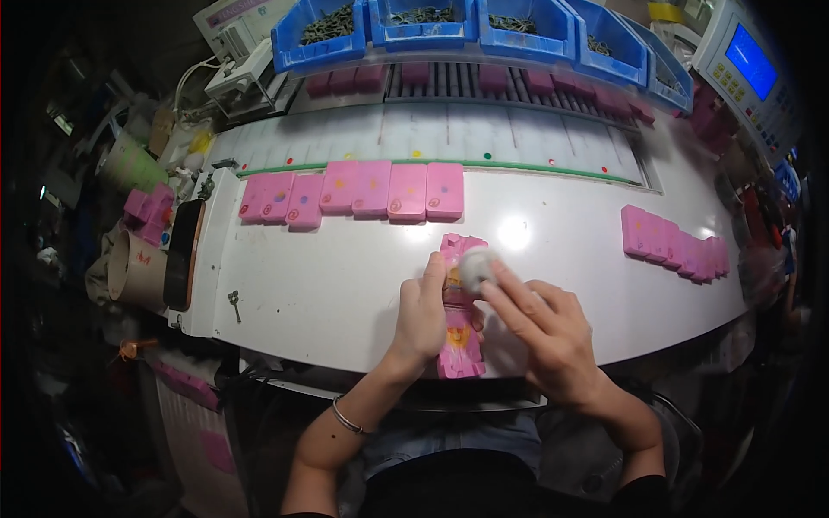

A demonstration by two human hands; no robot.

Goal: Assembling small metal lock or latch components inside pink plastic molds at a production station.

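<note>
Nearer us than the row of pink blocks (371, 197), our left hand (419, 318) grips a pink mold (460, 352); our right hand (553, 335) pinches a whitish pad (474, 267), apparently dabbing. The next move likely calls for even coverage.

This place appears to be a workshop: there is a white workbench (570, 229), with blue bins (423, 34) of small parts (332, 25) at twelve o'clock, a control panel (749, 73) at two, and a row of pink blocks (665, 242) at three.

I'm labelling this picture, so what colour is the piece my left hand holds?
The held piece is pink, with yellowish-orange patches, best seen in the head view.
</note>
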